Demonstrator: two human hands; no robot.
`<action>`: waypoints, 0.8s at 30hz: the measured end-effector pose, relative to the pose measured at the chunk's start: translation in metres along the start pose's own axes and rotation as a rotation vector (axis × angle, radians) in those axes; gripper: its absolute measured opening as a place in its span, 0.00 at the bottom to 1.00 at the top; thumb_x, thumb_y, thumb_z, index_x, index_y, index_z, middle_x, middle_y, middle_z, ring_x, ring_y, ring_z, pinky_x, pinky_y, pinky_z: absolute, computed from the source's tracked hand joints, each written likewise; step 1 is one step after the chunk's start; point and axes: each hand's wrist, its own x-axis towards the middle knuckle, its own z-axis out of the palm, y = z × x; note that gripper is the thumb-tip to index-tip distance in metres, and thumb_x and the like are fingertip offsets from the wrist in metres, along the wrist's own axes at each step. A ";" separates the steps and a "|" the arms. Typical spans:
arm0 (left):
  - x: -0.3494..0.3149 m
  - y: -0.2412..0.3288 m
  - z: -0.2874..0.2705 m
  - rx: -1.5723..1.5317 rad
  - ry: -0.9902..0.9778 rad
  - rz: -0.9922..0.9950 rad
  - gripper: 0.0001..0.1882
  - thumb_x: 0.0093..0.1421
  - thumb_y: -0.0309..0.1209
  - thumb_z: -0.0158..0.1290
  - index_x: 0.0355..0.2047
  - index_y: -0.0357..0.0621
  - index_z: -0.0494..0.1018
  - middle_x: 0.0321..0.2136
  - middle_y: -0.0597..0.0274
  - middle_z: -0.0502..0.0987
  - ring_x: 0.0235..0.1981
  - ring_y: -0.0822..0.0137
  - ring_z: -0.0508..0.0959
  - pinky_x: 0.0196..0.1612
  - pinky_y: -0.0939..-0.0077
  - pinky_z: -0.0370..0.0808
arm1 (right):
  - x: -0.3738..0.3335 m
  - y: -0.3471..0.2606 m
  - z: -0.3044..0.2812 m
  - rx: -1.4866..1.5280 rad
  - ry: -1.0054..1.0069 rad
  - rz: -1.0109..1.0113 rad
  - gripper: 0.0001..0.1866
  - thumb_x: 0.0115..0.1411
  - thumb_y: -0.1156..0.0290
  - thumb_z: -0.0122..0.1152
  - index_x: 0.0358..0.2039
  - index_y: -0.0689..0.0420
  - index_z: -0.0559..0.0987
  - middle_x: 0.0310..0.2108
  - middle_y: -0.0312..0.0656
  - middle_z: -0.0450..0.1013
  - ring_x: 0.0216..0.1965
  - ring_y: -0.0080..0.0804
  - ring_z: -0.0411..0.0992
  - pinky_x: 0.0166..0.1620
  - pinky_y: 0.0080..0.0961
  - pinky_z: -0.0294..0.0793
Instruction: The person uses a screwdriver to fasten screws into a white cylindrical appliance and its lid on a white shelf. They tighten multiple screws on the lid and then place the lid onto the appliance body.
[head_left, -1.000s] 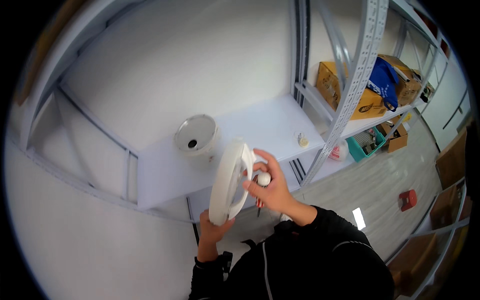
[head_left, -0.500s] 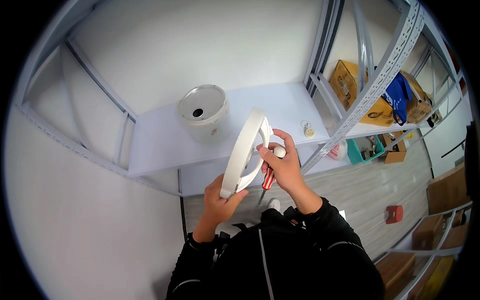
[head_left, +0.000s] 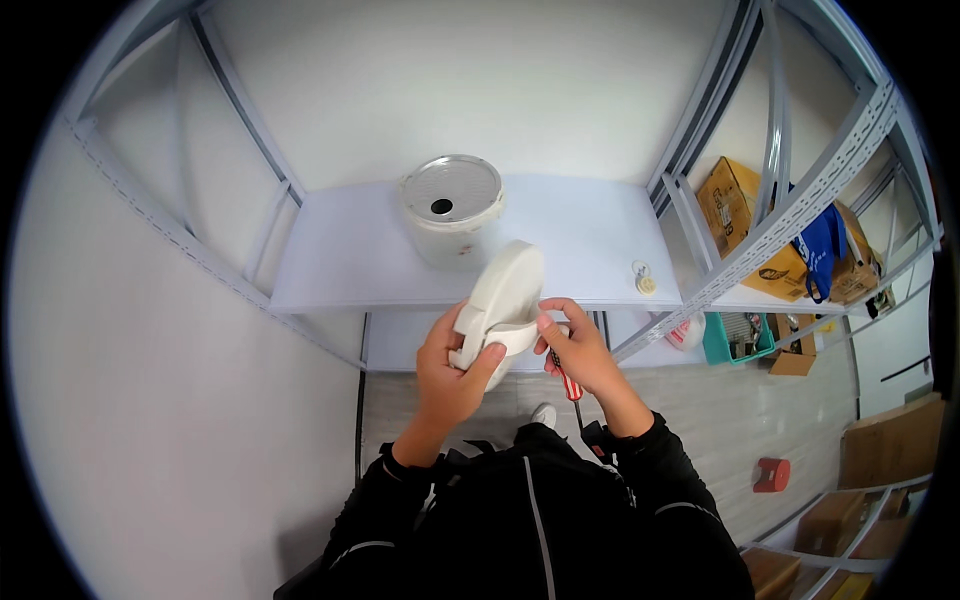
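Note:
A white round plastic part, like an appliance lid (head_left: 510, 285), is tilted up in front of me. My left hand (head_left: 450, 375) is closed around its lower left side, thumb on the near face. A screwdriver (head_left: 571, 386) with a red-and-white striped handle is gripped in the curled fingers of my right hand (head_left: 583, 355), its shaft pointing down. The right thumb and forefinger are at the right edge of the white part; whether they pinch it is unclear. Beyond my hands, a white cylindrical appliance body (head_left: 455, 235) with a metal top and dark round hole stands on the shelf.
A small cream-coloured round piece (head_left: 645, 285) lies at the right of the white shelf (head_left: 580, 225). Metal uprights frame both sides. Farther right are a yellow carton (head_left: 745, 225), a blue bag (head_left: 820, 250) and a teal basket (head_left: 715, 345). A red stool (head_left: 771, 475) stands on the floor.
The white part has turned so its broad face and a raised band show instead of its open ring edge. My left hand has moved up along with it, and the screwdriver has shifted right and down.

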 end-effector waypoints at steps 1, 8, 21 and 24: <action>0.001 0.001 -0.001 0.064 -0.021 -0.029 0.32 0.65 0.26 0.65 0.67 0.33 0.69 0.45 0.52 0.84 0.47 0.66 0.84 0.50 0.69 0.81 | -0.003 -0.001 0.002 -0.086 0.013 -0.046 0.27 0.69 0.57 0.72 0.61 0.54 0.73 0.32 0.39 0.76 0.22 0.24 0.72 0.26 0.22 0.71; 0.004 0.010 -0.015 0.434 -0.395 -0.073 0.31 0.64 0.27 0.65 0.67 0.40 0.72 0.45 0.49 0.86 0.43 0.61 0.86 0.48 0.67 0.80 | -0.012 -0.002 0.001 -0.537 0.151 -0.850 0.41 0.49 0.66 0.87 0.63 0.55 0.77 0.51 0.45 0.76 0.45 0.34 0.77 0.44 0.33 0.78; 0.008 -0.002 -0.021 0.558 -0.330 0.204 0.17 0.57 0.32 0.70 0.47 0.48 0.84 0.36 0.62 0.85 0.36 0.58 0.84 0.41 0.63 0.79 | -0.009 0.004 0.000 -0.573 0.019 -0.782 0.28 0.49 0.73 0.83 0.50 0.54 0.80 0.47 0.43 0.75 0.44 0.45 0.78 0.45 0.34 0.78; 0.011 -0.021 -0.024 0.667 -0.268 0.510 0.12 0.51 0.32 0.72 0.37 0.51 0.86 0.33 0.70 0.84 0.37 0.63 0.83 0.43 0.64 0.77 | -0.006 0.011 -0.001 -0.558 0.047 -0.812 0.23 0.50 0.76 0.81 0.45 0.56 0.79 0.44 0.42 0.74 0.42 0.44 0.77 0.44 0.33 0.77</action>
